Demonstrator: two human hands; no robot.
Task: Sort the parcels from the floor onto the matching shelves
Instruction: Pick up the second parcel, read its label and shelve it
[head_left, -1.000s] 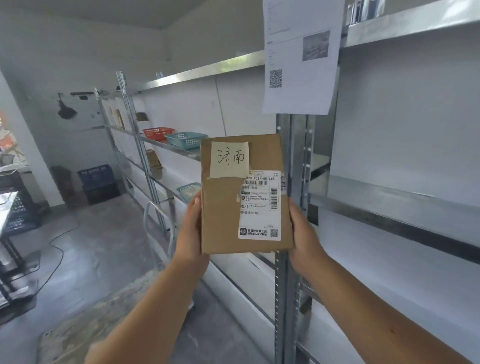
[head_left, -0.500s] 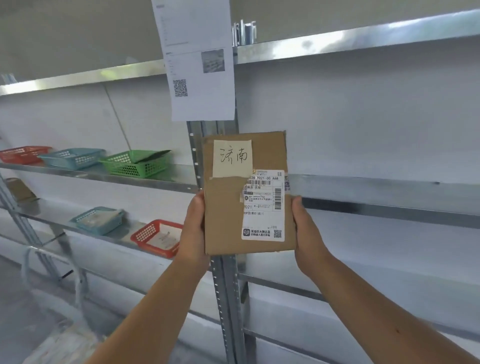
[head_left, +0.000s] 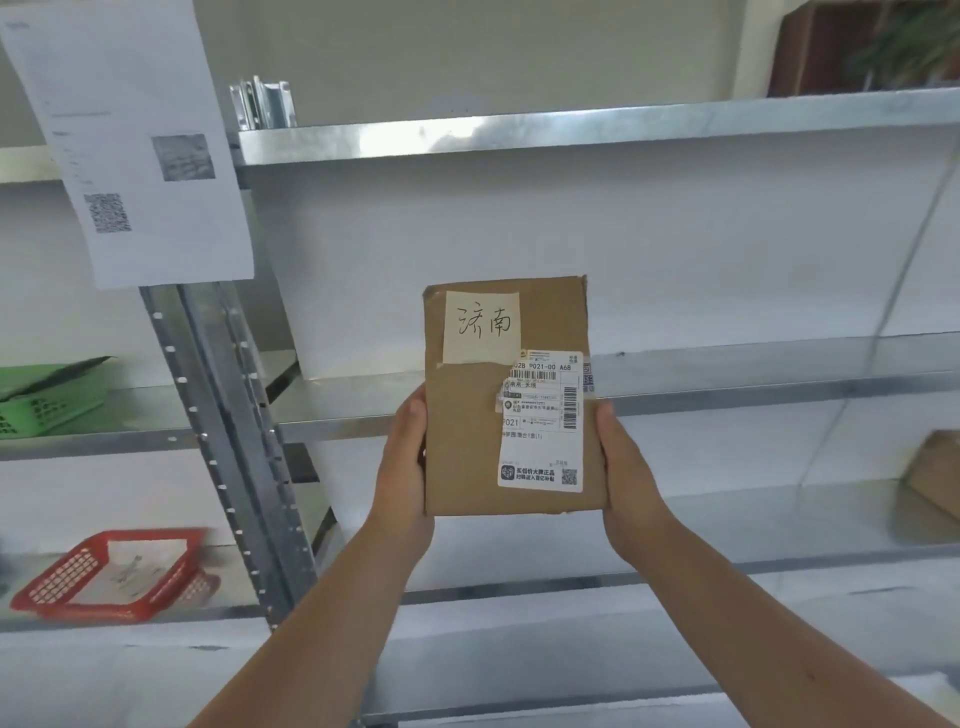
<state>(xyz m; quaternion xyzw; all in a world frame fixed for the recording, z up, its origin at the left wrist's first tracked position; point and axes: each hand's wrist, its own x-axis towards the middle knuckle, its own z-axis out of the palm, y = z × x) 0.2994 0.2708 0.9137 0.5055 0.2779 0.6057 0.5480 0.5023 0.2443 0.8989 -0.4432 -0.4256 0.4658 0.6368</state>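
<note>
I hold a flat brown cardboard parcel (head_left: 467, 447) upright in front of the metal shelves. A pale handwritten note is stuck at its top and a white shipping label covers its right side. My left hand (head_left: 405, 462) grips its left edge and my right hand (head_left: 623, 467) grips its right edge. Behind the parcel runs the middle shelf (head_left: 753, 374), and a lower shelf (head_left: 779, 525) lies below it.
A steel upright post (head_left: 228, 447) stands left of my arms, with a printed paper sheet (head_left: 130, 140) hanging above it. A green basket (head_left: 47, 400) and a red basket (head_left: 111, 574) sit on the left shelves. Another brown parcel (head_left: 935, 473) lies at the far right.
The view has swung right along the shelving: the post, paper sheet and baskets slid left. The parcel stays held in both hands, and a brown parcel has come into view at the right.
</note>
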